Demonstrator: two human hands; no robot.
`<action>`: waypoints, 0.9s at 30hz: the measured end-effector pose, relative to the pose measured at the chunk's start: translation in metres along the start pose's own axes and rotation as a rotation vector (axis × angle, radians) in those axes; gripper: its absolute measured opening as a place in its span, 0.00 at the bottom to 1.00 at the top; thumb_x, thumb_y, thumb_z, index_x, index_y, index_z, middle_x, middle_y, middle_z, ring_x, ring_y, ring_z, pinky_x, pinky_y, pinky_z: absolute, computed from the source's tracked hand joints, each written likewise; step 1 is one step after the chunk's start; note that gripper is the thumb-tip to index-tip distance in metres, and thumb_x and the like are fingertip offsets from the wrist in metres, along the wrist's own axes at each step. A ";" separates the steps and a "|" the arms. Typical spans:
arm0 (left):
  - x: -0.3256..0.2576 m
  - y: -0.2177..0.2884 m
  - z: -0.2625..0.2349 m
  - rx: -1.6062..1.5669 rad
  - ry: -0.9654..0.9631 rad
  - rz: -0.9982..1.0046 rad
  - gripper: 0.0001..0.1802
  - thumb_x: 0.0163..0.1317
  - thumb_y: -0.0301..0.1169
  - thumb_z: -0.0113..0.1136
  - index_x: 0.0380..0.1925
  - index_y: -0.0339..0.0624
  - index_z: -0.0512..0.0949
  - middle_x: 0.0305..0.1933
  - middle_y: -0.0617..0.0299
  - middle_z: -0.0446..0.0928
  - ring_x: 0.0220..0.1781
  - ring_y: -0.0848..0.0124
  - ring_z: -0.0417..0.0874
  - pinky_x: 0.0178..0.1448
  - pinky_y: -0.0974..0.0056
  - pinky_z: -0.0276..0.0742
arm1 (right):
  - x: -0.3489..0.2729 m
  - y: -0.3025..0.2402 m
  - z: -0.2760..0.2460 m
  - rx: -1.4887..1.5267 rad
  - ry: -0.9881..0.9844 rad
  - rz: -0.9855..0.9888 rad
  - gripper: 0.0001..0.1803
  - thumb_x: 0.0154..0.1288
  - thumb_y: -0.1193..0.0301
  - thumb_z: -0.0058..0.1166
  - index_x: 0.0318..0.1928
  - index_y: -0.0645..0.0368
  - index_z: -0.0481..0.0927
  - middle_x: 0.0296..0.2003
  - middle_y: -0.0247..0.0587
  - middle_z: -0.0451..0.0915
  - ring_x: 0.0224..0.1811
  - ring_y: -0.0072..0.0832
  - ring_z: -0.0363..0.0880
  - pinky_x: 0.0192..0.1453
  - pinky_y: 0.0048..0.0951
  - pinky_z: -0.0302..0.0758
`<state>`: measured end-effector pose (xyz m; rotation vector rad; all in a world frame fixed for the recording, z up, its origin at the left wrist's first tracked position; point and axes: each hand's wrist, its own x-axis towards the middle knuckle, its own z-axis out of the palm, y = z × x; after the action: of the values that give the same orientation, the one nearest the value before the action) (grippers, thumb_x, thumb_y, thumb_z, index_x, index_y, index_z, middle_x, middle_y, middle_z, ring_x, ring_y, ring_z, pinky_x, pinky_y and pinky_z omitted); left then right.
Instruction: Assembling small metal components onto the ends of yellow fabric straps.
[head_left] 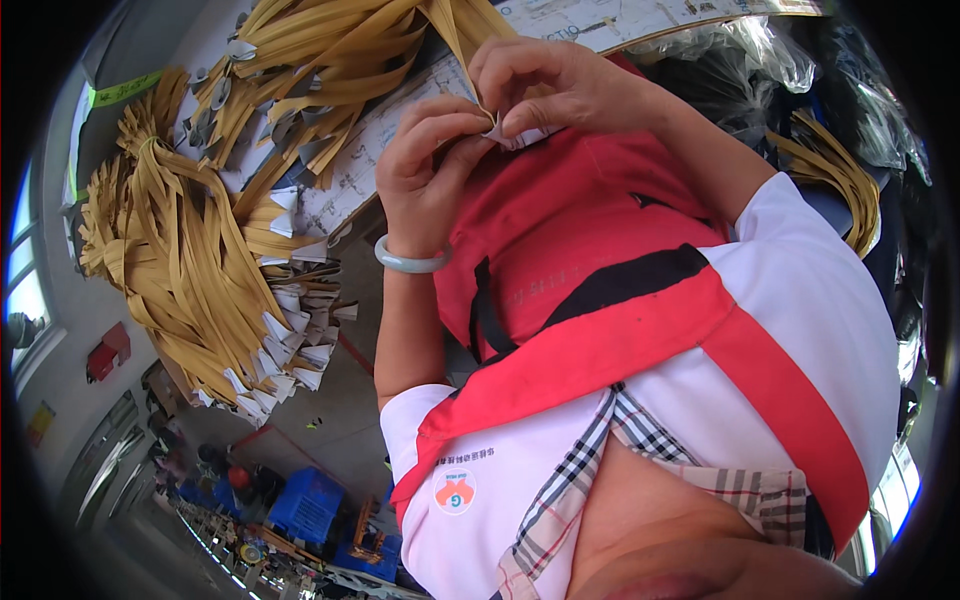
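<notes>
Both hands, left hand (425, 165) and right hand (550, 85), pinch closed on a tan strap (462, 30) end (light, floppy); the white-tipped end suits holding best.

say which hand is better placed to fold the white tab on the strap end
Right, probably: the right hand curls over the white tab where the tan strap meets it; the left hand only pinches it from below.

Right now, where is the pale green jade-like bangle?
In the head view, the pale green bangle sits on the wrist of the left hand, left of the red apron and right of the tan strap bundles.
</notes>
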<state>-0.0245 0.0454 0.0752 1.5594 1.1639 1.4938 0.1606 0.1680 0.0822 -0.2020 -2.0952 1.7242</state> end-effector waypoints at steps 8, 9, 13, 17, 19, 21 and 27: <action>0.004 -0.003 -0.001 -0.197 0.156 -0.162 0.07 0.59 0.13 0.62 0.36 0.33 0.79 0.36 0.63 0.80 0.40 0.76 0.78 0.47 0.72 0.74 | 0.019 -0.008 0.005 0.014 -0.031 -0.015 0.09 0.61 0.75 0.64 0.32 0.61 0.74 0.35 0.33 0.71 0.38 0.22 0.72 0.44 0.22 0.69; 0.005 -0.004 0.001 -0.251 0.226 -0.243 0.06 0.61 0.14 0.61 0.37 0.34 0.79 0.35 0.64 0.79 0.38 0.78 0.78 0.46 0.74 0.74 | 0.020 -0.007 0.007 0.048 0.041 0.072 0.09 0.61 0.76 0.63 0.31 0.61 0.74 0.33 0.32 0.71 0.36 0.21 0.71 0.41 0.22 0.69; 0.005 -0.021 0.016 0.005 0.369 -0.085 0.04 0.64 0.18 0.62 0.35 0.34 0.77 0.34 0.64 0.79 0.35 0.81 0.78 0.40 0.75 0.76 | 0.028 0.001 0.006 -0.297 0.199 0.066 0.06 0.59 0.79 0.60 0.32 0.61 0.74 0.29 0.32 0.70 0.31 0.24 0.71 0.36 0.23 0.67; 0.000 -0.029 0.024 -0.016 0.349 -0.038 0.05 0.63 0.17 0.62 0.37 0.34 0.76 0.37 0.63 0.77 0.36 0.79 0.80 0.38 0.74 0.78 | 0.021 0.023 0.023 -0.666 0.460 -0.152 0.06 0.56 0.80 0.58 0.33 0.62 0.74 0.29 0.39 0.71 0.33 0.34 0.74 0.38 0.27 0.70; -0.001 -0.021 0.022 -0.167 0.343 -0.113 0.06 0.63 0.17 0.62 0.38 0.33 0.76 0.41 0.61 0.76 0.38 0.78 0.80 0.38 0.73 0.79 | 0.017 0.038 0.011 -0.663 0.447 -0.138 0.04 0.61 0.78 0.59 0.37 0.61 0.78 0.33 0.37 0.76 0.36 0.29 0.77 0.42 0.28 0.72; 0.009 -0.005 0.011 -0.151 0.309 -0.164 0.06 0.62 0.16 0.61 0.39 0.30 0.77 0.51 0.58 0.71 0.42 0.75 0.81 0.38 0.71 0.84 | 0.016 0.031 0.009 -0.087 0.360 -0.047 0.05 0.66 0.76 0.58 0.42 0.61 0.81 0.37 0.33 0.79 0.39 0.23 0.77 0.45 0.25 0.74; -0.001 -0.026 -0.012 -0.002 0.155 -0.181 0.02 0.61 0.18 0.63 0.31 0.33 0.78 0.36 0.60 0.76 0.33 0.74 0.79 0.32 0.72 0.76 | 0.013 0.015 0.018 0.289 0.277 0.300 0.12 0.73 0.65 0.55 0.43 0.63 0.81 0.33 0.30 0.79 0.34 0.15 0.76 0.42 0.18 0.75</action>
<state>-0.0400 0.0533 0.0522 1.3169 1.3534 1.5138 0.1391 0.1601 0.0678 -0.6554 -1.6599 2.0127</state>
